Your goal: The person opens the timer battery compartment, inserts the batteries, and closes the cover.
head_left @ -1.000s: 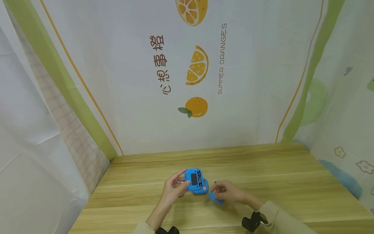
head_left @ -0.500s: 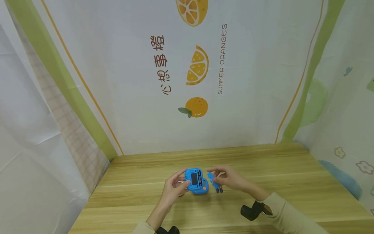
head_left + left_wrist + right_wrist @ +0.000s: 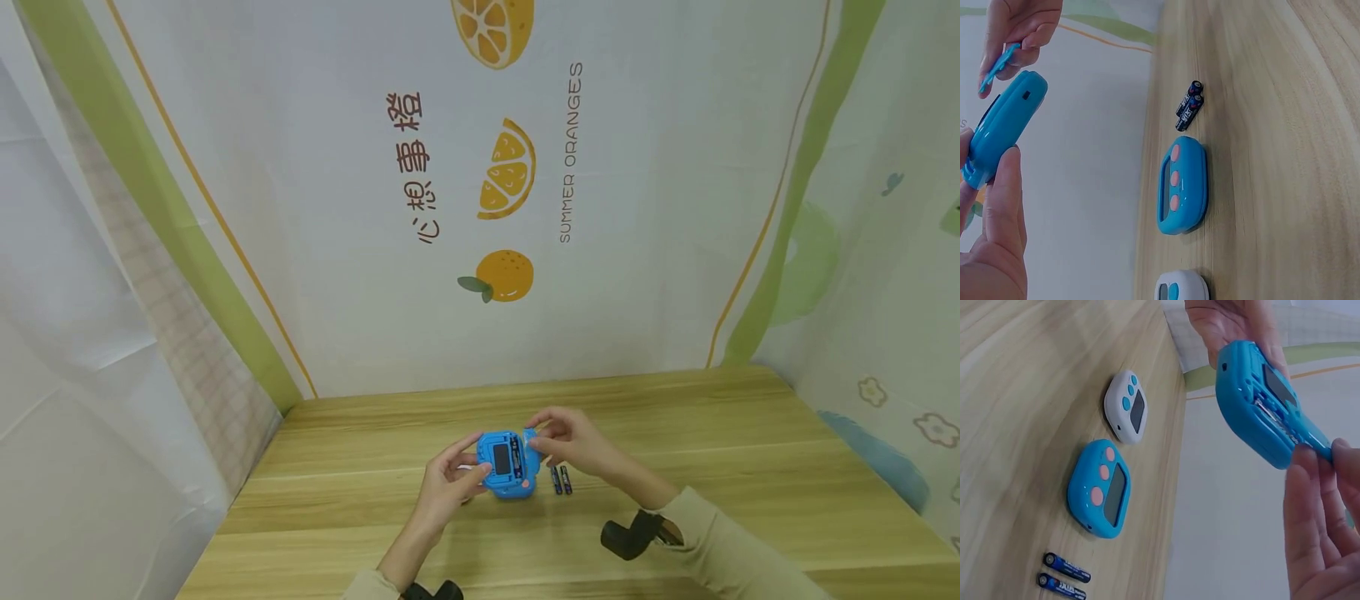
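Right hand [image 3: 567, 437] has been moving closer to the raised blue device [image 3: 495, 482], pinching a blue cover [image 3: 999, 66]; contact unclear. Left hand [image 3: 448, 483] is gripping that device, mostly hiding a white device [image 3: 1126, 407] head-on. Second blue device [image 3: 1085, 487], two batteries [image 3: 1067, 567] are lying on table [image 3: 300, 500].

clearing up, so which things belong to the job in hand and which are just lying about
In use:
opened blue plastic gadget, in left hand
thin blue plastic cover, in right hand

Seemingly lying about:
rounded blue gadget with pink buttons
rounded white gadget with blue buttons
two cylindrical dark-blue batteries, possibly related
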`<state>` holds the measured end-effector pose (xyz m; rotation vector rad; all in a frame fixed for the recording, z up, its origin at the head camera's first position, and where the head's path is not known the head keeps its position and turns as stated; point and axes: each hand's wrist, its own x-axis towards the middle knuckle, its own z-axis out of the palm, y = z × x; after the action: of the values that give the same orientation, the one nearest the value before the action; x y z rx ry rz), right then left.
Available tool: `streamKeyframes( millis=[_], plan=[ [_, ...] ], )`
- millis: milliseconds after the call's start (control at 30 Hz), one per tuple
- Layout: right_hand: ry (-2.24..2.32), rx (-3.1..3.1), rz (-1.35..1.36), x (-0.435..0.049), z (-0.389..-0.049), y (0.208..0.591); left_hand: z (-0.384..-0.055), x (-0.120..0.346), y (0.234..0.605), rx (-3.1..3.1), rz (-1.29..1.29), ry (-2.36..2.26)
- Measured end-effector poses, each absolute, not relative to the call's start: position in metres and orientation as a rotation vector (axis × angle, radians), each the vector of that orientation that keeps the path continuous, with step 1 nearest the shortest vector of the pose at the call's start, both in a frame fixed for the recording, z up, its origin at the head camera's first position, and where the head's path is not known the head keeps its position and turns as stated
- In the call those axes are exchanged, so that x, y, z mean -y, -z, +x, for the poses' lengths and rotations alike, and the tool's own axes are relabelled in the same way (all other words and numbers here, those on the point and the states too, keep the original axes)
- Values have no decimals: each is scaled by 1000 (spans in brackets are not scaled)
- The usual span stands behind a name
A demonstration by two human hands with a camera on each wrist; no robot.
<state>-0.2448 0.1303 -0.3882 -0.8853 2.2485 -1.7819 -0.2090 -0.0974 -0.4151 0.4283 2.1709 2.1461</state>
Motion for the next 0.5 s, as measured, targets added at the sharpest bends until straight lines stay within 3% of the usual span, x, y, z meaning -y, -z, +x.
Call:
streamKeyframes(
  millis=[500],
  plan=[
    [1853,-2241,-790,-121,-243,389,-206,95,410,-2092,423,-2185]
  ],
)
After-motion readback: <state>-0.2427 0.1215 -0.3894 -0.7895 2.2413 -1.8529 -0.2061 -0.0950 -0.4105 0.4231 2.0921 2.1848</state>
